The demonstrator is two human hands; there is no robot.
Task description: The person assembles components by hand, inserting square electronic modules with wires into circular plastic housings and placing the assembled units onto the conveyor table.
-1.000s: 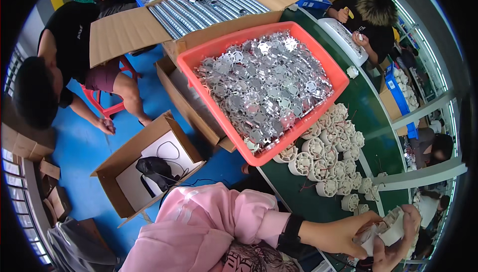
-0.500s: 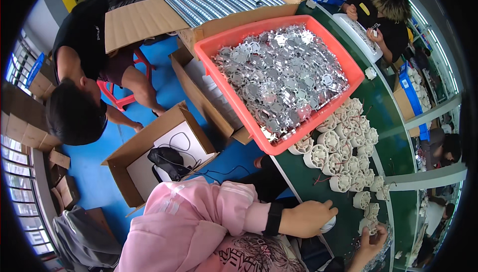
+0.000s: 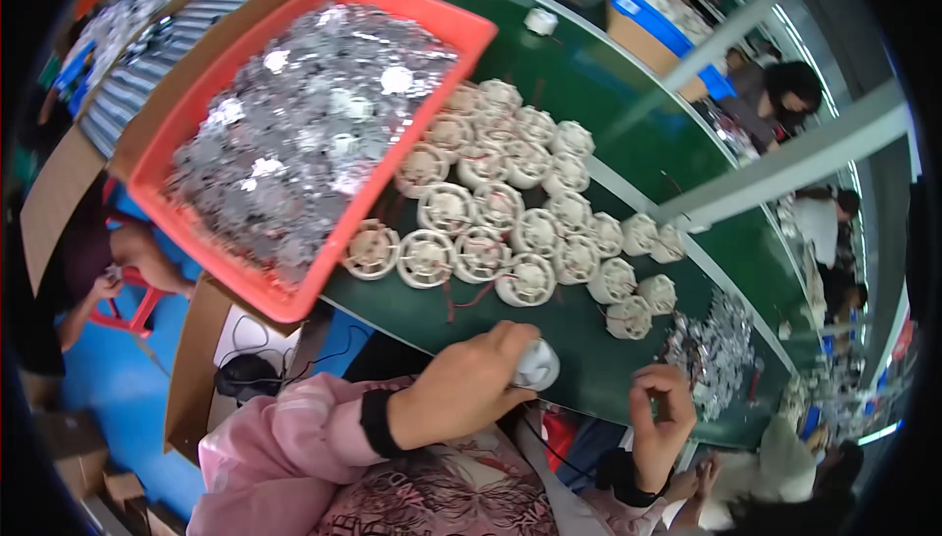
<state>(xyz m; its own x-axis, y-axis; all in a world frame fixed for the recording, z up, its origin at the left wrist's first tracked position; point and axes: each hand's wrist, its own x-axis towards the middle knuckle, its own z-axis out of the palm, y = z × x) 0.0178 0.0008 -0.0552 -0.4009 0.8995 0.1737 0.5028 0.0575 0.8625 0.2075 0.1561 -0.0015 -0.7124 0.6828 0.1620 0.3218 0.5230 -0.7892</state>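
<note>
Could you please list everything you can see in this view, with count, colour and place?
Crate: one, orange-red, upper left, overhanging the table edge.
Metal parts: a heap, silver, filling the crate.
Round fan housings: about two dozen, off-white, packed together on the table beside the crate.
Small metal pile: one, silver, on the table at right.
Table: one, dark green, running diagonally.
Cardboard boxes: several, brown, on the blue floor at left.
Other people: several, seated along the far side and at left.
Left hand: pink sleeve, black wristband, gripping one white housing at the table's near edge.
Right hand: fingers pinched; any small piece between them is too small to tell.
</note>
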